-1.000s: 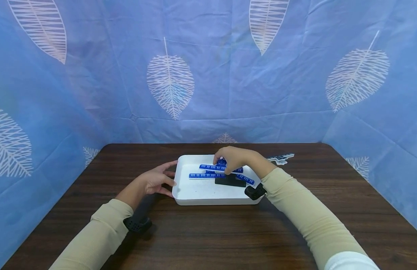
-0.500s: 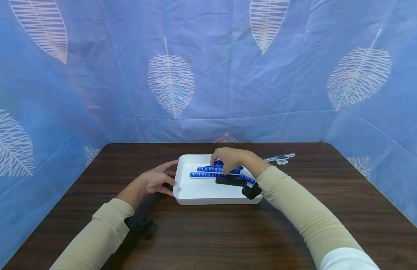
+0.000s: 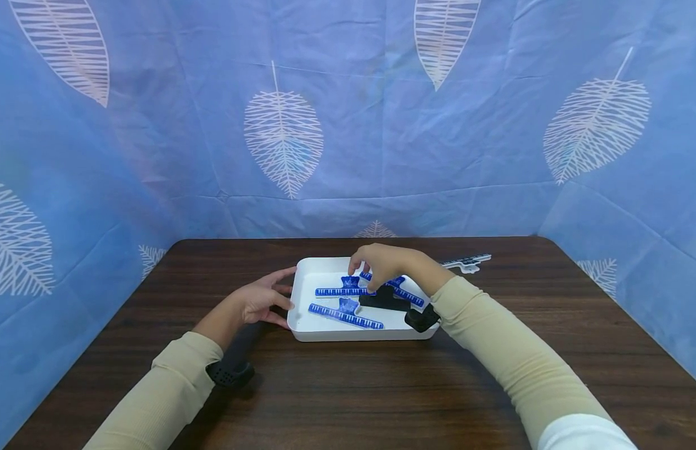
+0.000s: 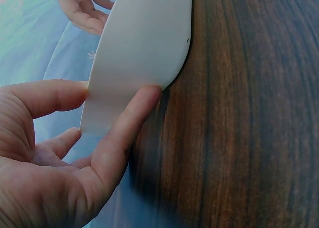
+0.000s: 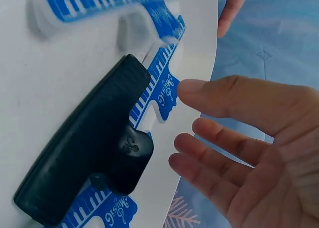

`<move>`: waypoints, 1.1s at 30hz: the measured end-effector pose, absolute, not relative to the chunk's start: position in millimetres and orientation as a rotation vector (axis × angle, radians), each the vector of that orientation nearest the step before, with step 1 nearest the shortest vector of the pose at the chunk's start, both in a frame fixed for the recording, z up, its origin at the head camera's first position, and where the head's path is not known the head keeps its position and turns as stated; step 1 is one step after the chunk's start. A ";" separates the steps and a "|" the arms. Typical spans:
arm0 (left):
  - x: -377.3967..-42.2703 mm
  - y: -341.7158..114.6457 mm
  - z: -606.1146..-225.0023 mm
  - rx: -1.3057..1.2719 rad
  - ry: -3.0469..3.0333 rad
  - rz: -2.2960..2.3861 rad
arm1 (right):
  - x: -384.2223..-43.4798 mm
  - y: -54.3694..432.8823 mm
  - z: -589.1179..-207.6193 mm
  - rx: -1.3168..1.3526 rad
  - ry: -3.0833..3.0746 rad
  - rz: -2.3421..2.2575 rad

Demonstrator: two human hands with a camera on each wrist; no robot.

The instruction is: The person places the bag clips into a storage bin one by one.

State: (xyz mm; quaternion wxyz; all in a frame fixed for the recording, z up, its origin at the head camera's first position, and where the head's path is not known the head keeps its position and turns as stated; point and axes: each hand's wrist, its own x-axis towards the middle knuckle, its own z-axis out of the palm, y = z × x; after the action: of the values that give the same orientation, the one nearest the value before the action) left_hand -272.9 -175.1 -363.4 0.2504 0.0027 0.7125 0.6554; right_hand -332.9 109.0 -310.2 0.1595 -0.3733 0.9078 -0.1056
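At the left end of a white tray (image 3: 359, 335), my left hand (image 3: 263, 302) touches the outer wall with spread fingers, one of them low by the base in the left wrist view. Over the tray's back half hovers my right hand (image 3: 389, 262); in the right wrist view its fingers are parted and hold nothing. A blue sheet-music clip (image 3: 346, 316) with a piano-key pattern lies at the tray's front, blurred in the right wrist view. Behind it are another blue clip (image 3: 336, 292), a black clip (image 5: 84, 143) and a slanted blue clip (image 3: 409, 297), partly covered by the hand.
A white clip with a dark key pattern (image 3: 468, 262) lies on the dark wooden table (image 3: 336, 387), behind the tray's right end. A blue leaf-print cloth (image 3: 348, 156) hangs around the table's far side.
The blue clip that was in my right hand has left it and moved toward the tray's front. My right fingers have parted. My left hand stays at the tray's end.
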 end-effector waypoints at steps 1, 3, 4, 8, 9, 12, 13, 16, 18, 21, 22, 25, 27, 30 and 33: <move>-272.7 -175.1 -363.5 0.011 1.939 1.785 | -332.3 109.0 -309.9 -1.066 2.594 -0.303; -272.2 -175.2 -363.8 0.016 1.937 1.787 | -330.9 108.6 -309.3 -1.067 2.592 -0.301; -272.1 -175.0 -363.9 0.019 1.938 1.787 | -330.1 108.6 -308.9 -1.068 2.592 -0.300; -272.1 -174.2 -363.9 0.016 1.940 1.788 | -328.1 108.7 -306.3 -1.082 2.587 -0.291; -272.3 -174.2 -363.9 0.012 1.941 1.788 | -327.4 108.8 -305.3 -1.086 2.585 -0.290; -272.7 -174.0 -364.4 0.011 1.944 1.786 | -325.7 110.4 -301.5 -1.100 2.577 -0.297; -272.9 -174.1 -364.5 0.008 1.945 1.785 | -324.8 111.1 -300.3 -1.104 2.575 -0.298; -273.4 -174.4 -365.2 0.005 1.943 1.781 | -323.2 113.9 -297.2 -1.118 2.574 -0.301; -273.6 -174.5 -365.2 -0.004 1.941 1.783 | -322.7 116.0 -295.9 -1.119 2.575 -0.304; -273.9 -175.0 -365.5 -0.019 1.940 1.787 | -322.6 119.1 -294.6 -1.118 2.580 -0.303; -273.8 -175.0 -365.5 -0.018 1.940 1.787 | -322.7 120.5 -294.5 -1.112 2.582 -0.305; -273.3 -174.8 -365.6 -0.017 1.940 1.787 | -322.2 125.3 -294.2 -1.116 2.597 -0.305; -273.0 -174.9 -365.6 -0.011 1.940 1.786 | -321.5 128.5 -294.1 -1.104 2.615 -0.307; -272.8 -174.4 -365.3 -0.012 1.940 1.791 | -320.4 133.7 -294.0 -1.086 2.652 -0.317; -272.5 -174.4 -365.0 0.004 1.937 1.789 | -320.0 139.0 -293.4 -1.075 2.688 -0.321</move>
State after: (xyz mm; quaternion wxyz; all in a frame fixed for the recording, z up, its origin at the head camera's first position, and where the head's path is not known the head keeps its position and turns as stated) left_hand -272.5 -174.4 -365.0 0.2499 0.0015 0.7113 0.6570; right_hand -320.0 139.0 -293.4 0.1143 -0.3668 0.9167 -0.1096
